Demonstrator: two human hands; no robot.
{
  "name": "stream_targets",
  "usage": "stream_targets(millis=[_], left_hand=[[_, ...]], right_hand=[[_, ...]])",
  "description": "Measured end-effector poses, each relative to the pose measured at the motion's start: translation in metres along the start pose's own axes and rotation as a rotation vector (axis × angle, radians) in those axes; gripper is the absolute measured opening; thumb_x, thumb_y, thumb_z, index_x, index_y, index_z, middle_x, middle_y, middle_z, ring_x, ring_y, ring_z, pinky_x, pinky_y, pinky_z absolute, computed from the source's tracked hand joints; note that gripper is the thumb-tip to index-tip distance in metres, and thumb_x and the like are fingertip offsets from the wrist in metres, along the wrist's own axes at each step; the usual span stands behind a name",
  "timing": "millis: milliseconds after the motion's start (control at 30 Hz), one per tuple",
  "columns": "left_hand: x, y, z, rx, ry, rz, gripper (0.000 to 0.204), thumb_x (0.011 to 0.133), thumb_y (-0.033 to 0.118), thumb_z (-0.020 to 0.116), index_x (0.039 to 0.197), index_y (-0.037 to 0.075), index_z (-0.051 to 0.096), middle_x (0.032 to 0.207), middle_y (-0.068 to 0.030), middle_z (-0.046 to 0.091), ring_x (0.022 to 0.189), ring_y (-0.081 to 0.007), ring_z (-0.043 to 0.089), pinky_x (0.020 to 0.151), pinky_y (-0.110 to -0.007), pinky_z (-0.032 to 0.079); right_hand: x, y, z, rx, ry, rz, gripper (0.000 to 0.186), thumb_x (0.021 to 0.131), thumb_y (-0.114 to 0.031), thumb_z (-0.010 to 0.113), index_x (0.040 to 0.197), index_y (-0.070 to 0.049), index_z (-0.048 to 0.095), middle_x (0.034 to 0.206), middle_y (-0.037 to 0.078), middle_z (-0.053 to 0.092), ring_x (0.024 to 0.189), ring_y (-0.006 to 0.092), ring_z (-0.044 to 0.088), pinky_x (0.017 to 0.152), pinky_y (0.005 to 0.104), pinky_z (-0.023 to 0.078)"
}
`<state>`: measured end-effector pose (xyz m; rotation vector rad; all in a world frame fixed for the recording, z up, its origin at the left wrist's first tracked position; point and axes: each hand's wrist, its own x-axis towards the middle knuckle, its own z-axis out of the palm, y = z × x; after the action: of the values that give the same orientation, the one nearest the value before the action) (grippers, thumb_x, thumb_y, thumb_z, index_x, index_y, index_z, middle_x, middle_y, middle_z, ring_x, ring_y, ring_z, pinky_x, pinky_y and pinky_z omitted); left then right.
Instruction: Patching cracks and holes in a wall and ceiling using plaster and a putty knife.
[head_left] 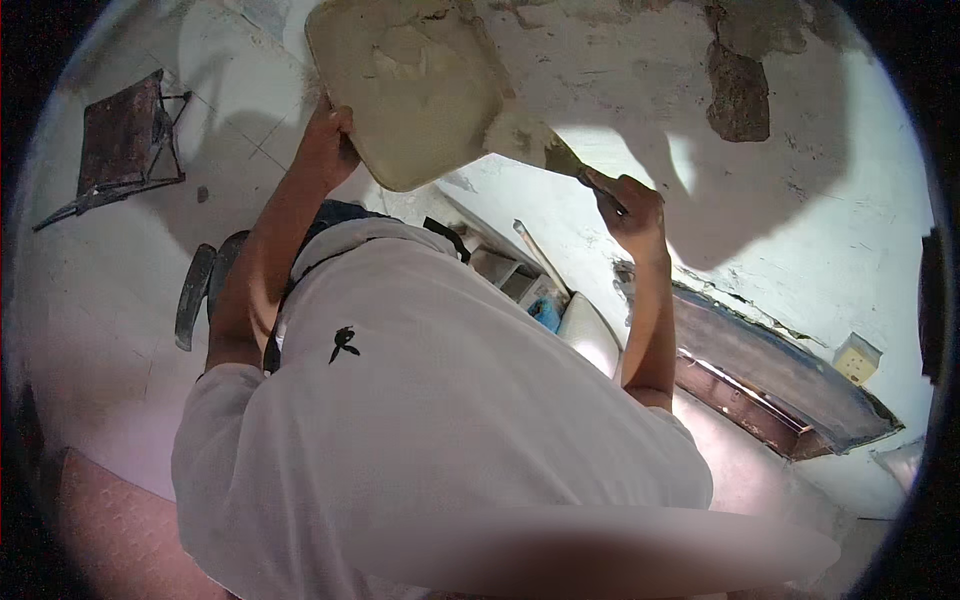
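- Left hand (335,145) clasps the board (430,125) by its near left edge; that one-sided hold could let it tip.
- Paste (405,52) atop the board might slide off if tilted.
- Right hand (632,215) grips the scraper (565,160), right of the board; a steep blade could gouge the wall (620,60). Blade contact: cannot tell.

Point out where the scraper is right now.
In the head view, the scraper is right of centre in the upper part, held in the right hand, its blade end by the right side of the pale tray.
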<state>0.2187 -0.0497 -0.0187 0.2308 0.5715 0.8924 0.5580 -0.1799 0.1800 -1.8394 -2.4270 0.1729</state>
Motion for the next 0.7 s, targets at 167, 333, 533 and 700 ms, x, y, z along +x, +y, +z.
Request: stream_targets(millis=[167, 333, 533, 700], left_hand=[[0.017, -0.015, -0.031, 0.297, -0.059, 0.018, 0.075, 0.072, 0.010, 0.055, 0.140, 0.010, 0.025, 0.125, -0.0090, 0.041, 0.123, -0.0270, 0.044, 0.106, -0.050, 0.040], [0.003, -0.004, 0.003, -0.043, -0.120, 0.019, 0.074, 0.072, 0.007, 0.054, 0.140, 0.007, 0.025, 0.131, -0.0107, 0.041, 0.124, -0.0278, 0.044, 0.105, -0.047, 0.041], [0.011, -0.018, 0.002, 0.027, -0.112, -0.045, 0.082, 0.077, 0.020, 0.069, 0.145, 0.012, 0.022, 0.136, -0.0150, 0.041, 0.126, -0.0345, 0.044, 0.109, -0.050, 0.039], [0.008, -0.021, 0.001, 0.177, -0.161, 0.037, 0.084, 0.077, 0.013, 0.064, 0.147, 0.011, 0.018, 0.136, -0.0145, 0.040, 0.125, -0.0343, 0.044, 0.109, -0.050, 0.039]], right_hand=[[-0.008, 0.005, -0.026, -0.053, 0.038, -0.059, 0.041, 0.074, 0.006, 0.070, 0.110, -0.012, 0.071, 0.061, 0.008, 0.052, 0.049, 0.0181, 0.047, 0.047, 0.0327, 0.040], [-0.004, -0.004, -0.026, 0.265, 0.108, 0.151, 0.030, 0.083, -0.007, 0.068, 0.113, -0.008, 0.068, 0.084, 0.010, 0.070, 0.067, 0.0145, 0.063, 0.061, 0.0267, 0.049], [0.017, -0.019, -0.019, 0.523, -0.035, 0.322, 0.034, 0.089, -0.011, 0.065, 0.120, 0.001, 0.061, 0.082, 0.006, 0.067, 0.070, 0.0072, 0.057, 0.060, 0.0227, 0.045], [0.035, -0.036, -0.023, 0.403, -0.177, 0.339, 0.034, 0.093, -0.021, 0.061, 0.123, -0.003, 0.060, 0.074, -0.001, 0.065, 0.057, 0.0045, 0.046, 0.052, 0.0211, 0.036]])
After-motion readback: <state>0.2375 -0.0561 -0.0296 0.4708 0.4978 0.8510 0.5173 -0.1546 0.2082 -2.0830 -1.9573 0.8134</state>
